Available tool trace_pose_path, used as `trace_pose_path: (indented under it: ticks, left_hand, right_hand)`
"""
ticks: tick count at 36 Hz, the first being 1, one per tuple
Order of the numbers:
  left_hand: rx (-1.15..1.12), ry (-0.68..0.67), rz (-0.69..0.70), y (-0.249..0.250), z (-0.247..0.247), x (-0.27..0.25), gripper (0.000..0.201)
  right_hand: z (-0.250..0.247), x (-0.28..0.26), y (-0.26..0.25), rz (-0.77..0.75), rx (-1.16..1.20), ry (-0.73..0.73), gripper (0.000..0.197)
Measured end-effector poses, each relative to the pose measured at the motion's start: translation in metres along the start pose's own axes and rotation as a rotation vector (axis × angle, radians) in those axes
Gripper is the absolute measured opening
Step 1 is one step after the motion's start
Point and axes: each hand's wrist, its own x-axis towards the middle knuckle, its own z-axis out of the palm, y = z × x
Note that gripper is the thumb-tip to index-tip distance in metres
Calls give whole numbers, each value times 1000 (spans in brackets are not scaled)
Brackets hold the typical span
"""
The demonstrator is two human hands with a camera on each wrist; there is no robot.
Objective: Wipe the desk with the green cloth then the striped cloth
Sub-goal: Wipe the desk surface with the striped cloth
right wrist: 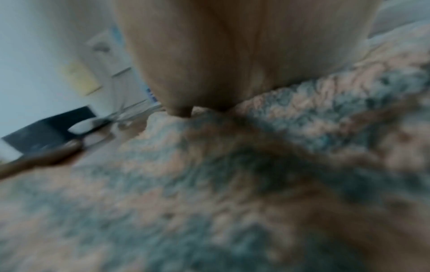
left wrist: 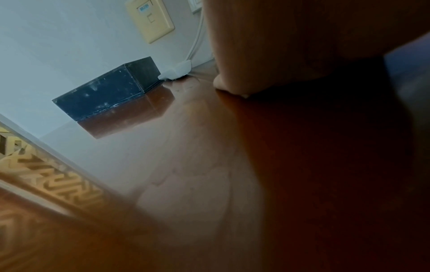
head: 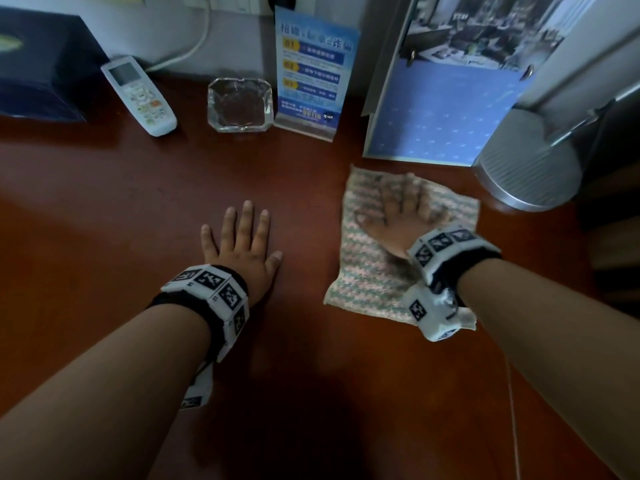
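Note:
A pink-and-green striped cloth (head: 374, 268) lies spread on the reddish-brown desk (head: 104, 209), right of centre. My right hand (head: 401, 206) presses flat on it, fingers straight and spread; the hand looks motion-blurred. In the right wrist view the palm (right wrist: 232, 55) sits on the fuzzy striped cloth (right wrist: 232, 184). My left hand (head: 242, 233) rests flat on the bare desk to the left of the cloth, fingers straight. Its palm (left wrist: 291, 46) touches the glossy desk (left wrist: 209, 184) in the left wrist view. No green cloth is in view.
Along the back stand a dark blue box (head: 41, 64), a white remote (head: 138, 95), a glass ashtray (head: 239, 105), a blue sign stand (head: 311, 74) and a blue folder (head: 443, 109). A round silver lamp base (head: 526, 168) sits close to the cloth's right.

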Motion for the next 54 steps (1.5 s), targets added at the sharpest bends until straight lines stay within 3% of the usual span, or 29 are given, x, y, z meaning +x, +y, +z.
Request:
trace_pose_path:
  ticks: [4, 8, 15, 20, 25, 29, 35, 41, 48, 54]
  left_hand:
    - [17, 27, -6, 0, 2, 1, 65]
    - [9, 38, -3, -1, 3, 2, 66]
    - [8, 6, 5, -1, 2, 3, 65]
    - [-1, -2, 5, -2, 2, 3, 65]
    - [-5, -1, 16, -1, 1, 1, 65]
    - [-18, 34, 20, -1, 2, 1, 65]
    - [-12, 57, 26, -2, 4, 1, 65]
    - [-2, 84, 31, -2, 6, 1, 66]
    - [-25, 72, 40, -4, 8, 3, 64]
    - [-34, 60, 50, -5, 6, 3, 64]
  right_hand:
    - [7, -4, -33, -189, -71, -8, 81]
    - [4, 1, -13, -245, -93, -6, 79]
    - [-12, 16, 62, -6, -20, 47, 77]
    - [-9, 8, 60, 58, 31, 42, 77]
    - [24, -33, 30, -32, -19, 55, 75]
    - [54, -81, 14, -127, -71, -85, 87]
    - [83, -126, 3, -277, -78, -147, 83]
    - [67, -97, 5, -255, -31, -83, 82]
    - [8, -12, 17, 28, 100, 74, 83]
    - [-13, -1, 27, 89, 71, 76, 81]
